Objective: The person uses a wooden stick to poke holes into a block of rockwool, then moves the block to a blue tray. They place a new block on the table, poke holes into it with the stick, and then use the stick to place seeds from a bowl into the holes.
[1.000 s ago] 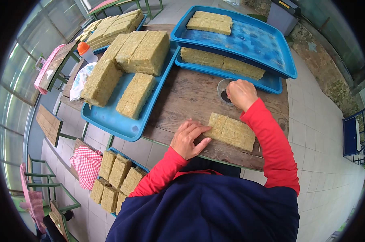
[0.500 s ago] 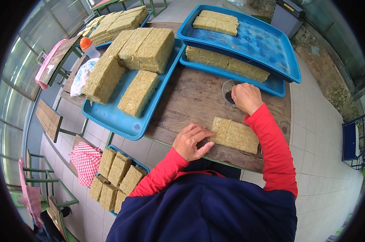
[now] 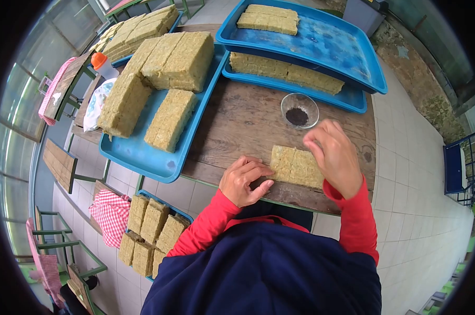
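A yellowish rockwool slab (image 3: 295,165), scored into blocks, lies on the wooden table in front of me. My left hand (image 3: 244,181) rests at the slab's left end, fingertips against its edge and thumb held apart, gripping nothing. Above the slab's right part hovers my right hand (image 3: 334,157), thumb and fingertips pinched together; whatever may be between them is too small to see. Just beyond that hand stands a clear glass bowl (image 3: 299,111) with small dark grains, which look like seeds, in its bottom.
A blue tray (image 3: 166,169) at left holds stacked rockwool slabs (image 3: 180,60). Another blue tray (image 3: 347,50) at the back right carries one slab and sits above a tray with more slabs. Rockwool blocks (image 3: 155,220) fill a low tray at lower left.
My right hand has come out of the glass bowl and moved toward me, over the slab, with its fingers pinched. My left hand has stayed at the slab's left end.
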A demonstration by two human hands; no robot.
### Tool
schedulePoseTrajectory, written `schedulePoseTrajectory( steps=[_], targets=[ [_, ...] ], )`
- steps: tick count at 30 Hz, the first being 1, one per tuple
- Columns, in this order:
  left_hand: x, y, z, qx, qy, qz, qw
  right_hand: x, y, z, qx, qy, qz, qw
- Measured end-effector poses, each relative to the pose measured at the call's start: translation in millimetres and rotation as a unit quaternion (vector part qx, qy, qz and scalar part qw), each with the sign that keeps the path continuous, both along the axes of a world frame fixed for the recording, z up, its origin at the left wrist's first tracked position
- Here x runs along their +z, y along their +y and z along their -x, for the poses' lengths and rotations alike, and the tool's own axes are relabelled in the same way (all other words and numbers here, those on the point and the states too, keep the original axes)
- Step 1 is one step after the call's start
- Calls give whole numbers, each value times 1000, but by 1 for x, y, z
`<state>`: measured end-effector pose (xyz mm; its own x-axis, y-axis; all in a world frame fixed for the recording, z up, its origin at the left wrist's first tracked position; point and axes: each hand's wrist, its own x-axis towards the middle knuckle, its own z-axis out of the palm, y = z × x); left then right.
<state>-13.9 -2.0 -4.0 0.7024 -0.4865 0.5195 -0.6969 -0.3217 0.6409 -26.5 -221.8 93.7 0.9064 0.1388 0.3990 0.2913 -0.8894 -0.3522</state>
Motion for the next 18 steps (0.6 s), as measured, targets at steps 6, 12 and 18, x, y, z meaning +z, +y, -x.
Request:
schedulePoseTrajectory(
  steps=[6, 12, 18],
  targets=[
    [0, 2, -1, -26, 6, 1, 1000, -13, 3, 43, -28, 6, -99, 995],
    [-6, 1, -1, -27, 5, 25, 999, -51, 19, 57, -77, -2, -147, 986],
    [-6, -1, -1, -2, -18, 1, 1000, -66, 32, 53, -74, -30, -133, 988]
  ],
)
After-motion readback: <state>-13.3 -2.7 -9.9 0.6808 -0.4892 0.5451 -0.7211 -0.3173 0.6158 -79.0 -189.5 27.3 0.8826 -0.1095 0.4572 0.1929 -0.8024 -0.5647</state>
